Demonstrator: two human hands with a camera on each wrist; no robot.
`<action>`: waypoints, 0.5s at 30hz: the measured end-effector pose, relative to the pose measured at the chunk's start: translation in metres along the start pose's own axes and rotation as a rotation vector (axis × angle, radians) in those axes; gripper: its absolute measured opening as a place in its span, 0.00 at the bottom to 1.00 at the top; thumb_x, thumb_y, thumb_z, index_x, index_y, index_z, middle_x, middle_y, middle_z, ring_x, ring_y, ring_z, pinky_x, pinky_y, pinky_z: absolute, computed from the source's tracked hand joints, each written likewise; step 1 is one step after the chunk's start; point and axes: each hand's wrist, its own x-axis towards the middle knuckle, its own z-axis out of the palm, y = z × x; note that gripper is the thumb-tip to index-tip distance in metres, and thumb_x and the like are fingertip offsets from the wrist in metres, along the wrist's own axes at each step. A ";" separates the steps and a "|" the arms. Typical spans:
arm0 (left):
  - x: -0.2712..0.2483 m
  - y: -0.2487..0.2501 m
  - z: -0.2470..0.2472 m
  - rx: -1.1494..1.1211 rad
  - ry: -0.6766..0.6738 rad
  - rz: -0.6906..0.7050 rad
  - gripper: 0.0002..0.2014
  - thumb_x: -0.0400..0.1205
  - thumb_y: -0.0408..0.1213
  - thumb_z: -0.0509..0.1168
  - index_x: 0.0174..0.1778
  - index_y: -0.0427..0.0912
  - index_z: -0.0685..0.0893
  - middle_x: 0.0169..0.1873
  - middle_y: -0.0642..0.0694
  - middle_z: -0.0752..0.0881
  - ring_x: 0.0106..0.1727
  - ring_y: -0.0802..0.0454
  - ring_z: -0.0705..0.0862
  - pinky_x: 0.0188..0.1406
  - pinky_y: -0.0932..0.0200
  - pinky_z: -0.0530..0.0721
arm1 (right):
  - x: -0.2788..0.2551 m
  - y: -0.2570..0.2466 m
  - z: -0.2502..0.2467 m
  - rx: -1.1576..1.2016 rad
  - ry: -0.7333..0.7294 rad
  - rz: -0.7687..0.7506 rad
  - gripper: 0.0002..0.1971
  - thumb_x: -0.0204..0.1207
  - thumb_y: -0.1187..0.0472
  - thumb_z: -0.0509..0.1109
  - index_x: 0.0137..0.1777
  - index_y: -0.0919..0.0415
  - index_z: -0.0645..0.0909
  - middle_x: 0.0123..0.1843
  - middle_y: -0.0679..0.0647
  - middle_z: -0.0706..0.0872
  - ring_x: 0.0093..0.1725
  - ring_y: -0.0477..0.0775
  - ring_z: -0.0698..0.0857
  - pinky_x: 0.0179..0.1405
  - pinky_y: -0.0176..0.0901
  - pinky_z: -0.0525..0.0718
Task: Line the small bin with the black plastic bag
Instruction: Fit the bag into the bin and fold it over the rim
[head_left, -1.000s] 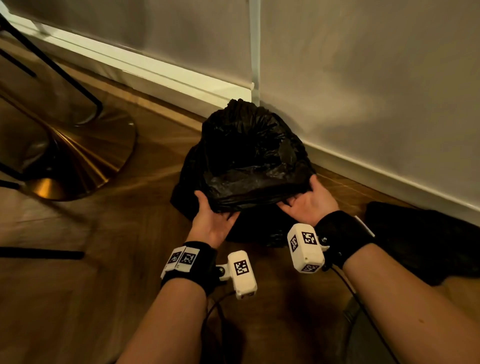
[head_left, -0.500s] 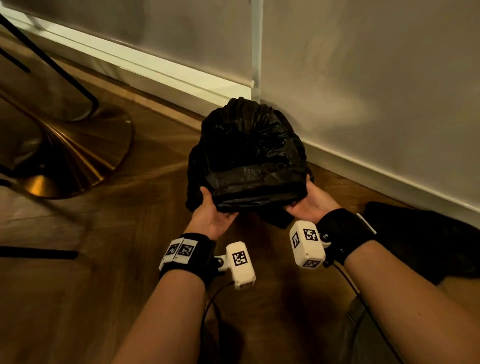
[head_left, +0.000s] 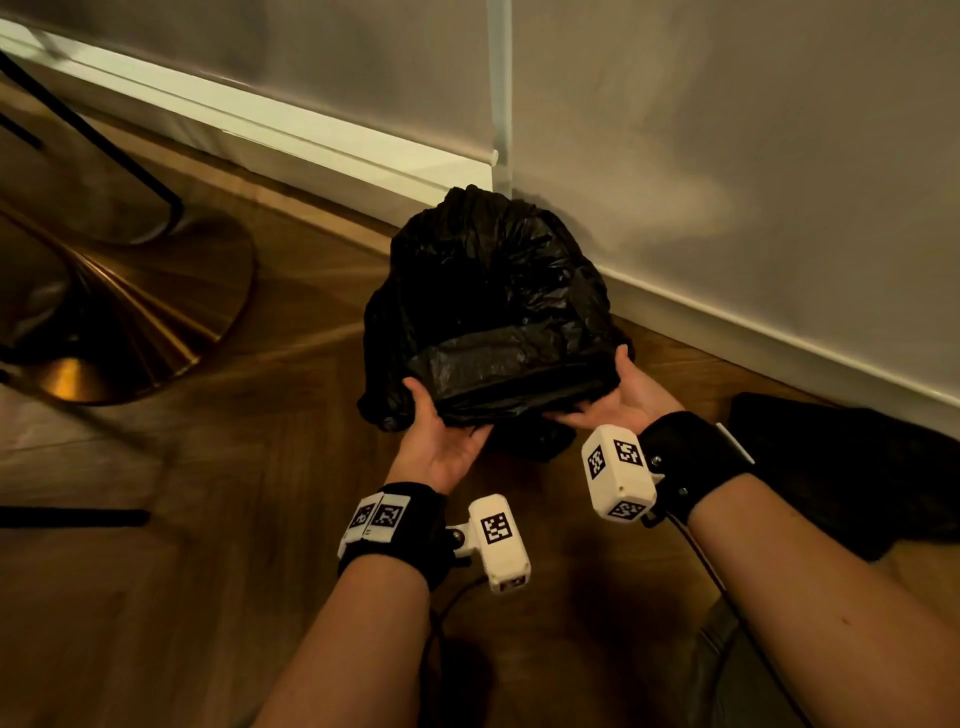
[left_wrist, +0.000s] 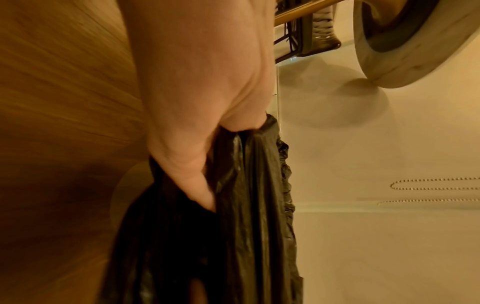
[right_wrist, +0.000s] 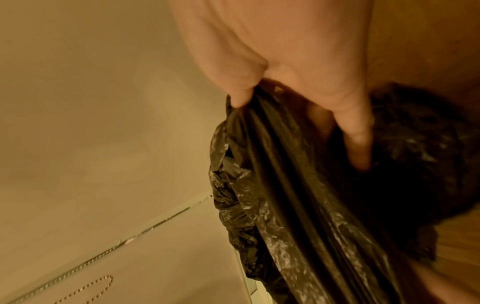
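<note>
Hands sit higher than a second ago: left hand (head_left: 441, 441) and right hand (head_left: 621, 400) each clench the black plastic bag (head_left: 488, 312), draped over the bin by the wall corner.

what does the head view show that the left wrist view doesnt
Only the head view shows both hands at once: the left hand and right hand hold the near edge of the black plastic bag from below, palms up, in the corner by the white baseboard, with a brass lamp base on the floor to the left.

Only the left wrist view shows a bead chain against the wall and the left hand's fingers tucked into the bag's folds.

Both show the bag, the left hand, the wooden floor and the wall.
</note>
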 end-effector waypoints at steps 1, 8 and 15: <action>0.002 0.001 -0.002 -0.008 0.013 0.005 0.41 0.76 0.68 0.57 0.78 0.41 0.70 0.72 0.34 0.78 0.68 0.38 0.80 0.51 0.45 0.88 | 0.002 -0.001 0.000 0.012 0.010 -0.004 0.36 0.80 0.34 0.50 0.78 0.59 0.66 0.77 0.65 0.71 0.77 0.66 0.69 0.78 0.62 0.65; 0.002 0.001 -0.014 0.026 -0.003 0.055 0.44 0.73 0.73 0.55 0.80 0.48 0.67 0.73 0.38 0.78 0.70 0.39 0.79 0.60 0.46 0.85 | -0.005 0.007 -0.005 -0.041 -0.142 -0.088 0.34 0.77 0.33 0.56 0.67 0.61 0.79 0.56 0.65 0.89 0.55 0.63 0.89 0.46 0.53 0.90; -0.011 -0.025 -0.002 0.020 -0.128 -0.003 0.36 0.78 0.67 0.55 0.78 0.50 0.67 0.76 0.37 0.72 0.70 0.36 0.77 0.63 0.36 0.82 | -0.008 0.024 -0.011 -0.128 -0.011 0.082 0.37 0.70 0.30 0.63 0.65 0.63 0.72 0.65 0.66 0.78 0.70 0.69 0.71 0.76 0.70 0.60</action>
